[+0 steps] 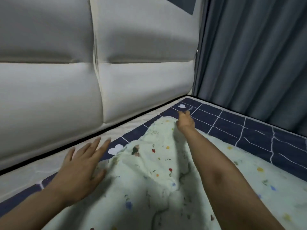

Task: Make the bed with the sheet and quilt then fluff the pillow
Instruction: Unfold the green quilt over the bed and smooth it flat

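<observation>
A pale green quilt (154,171) with small coloured flowers lies bunched over a navy sheet (232,123) with white grid lines and hearts. My right hand (185,121) reaches far toward the bed's top right corner and grips the quilt's upper edge. My left hand (83,166) lies flat with spread fingers at the quilt's left edge, partly on the sheet. The bare white mattress (49,163) shows along the head of the bed. No pillow is in view.
A padded white headboard (83,80) rises behind the mattress. Grey-blue curtains (257,55) hang close along the right side of the bed.
</observation>
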